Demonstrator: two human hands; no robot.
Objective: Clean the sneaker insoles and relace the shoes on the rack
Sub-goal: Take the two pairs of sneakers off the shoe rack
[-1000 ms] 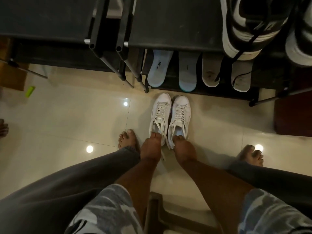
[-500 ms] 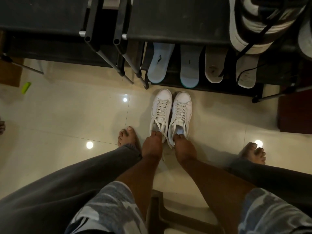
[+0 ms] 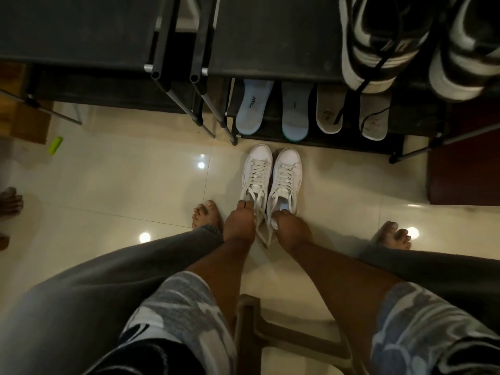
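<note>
White left sneaker (image 3: 255, 169) and right sneaker (image 3: 286, 171) standing on the tile floor (image 3: 135, 185) before the shoe rack (image 3: 270, 36), each being grasped at the heel.
Left to right: the left hand (image 3: 239, 226) is curling round the left sneaker's heel and the right hand (image 3: 290, 228) is gripping the right sneaker's; the shoes are touching, toes pointing rackward. Pale blue insoles (image 3: 253, 109), then grey insoles (image 3: 328, 109), are lying on the lower shelf; black-and-white sneakers (image 3: 378, 41) are sitting above.
</note>
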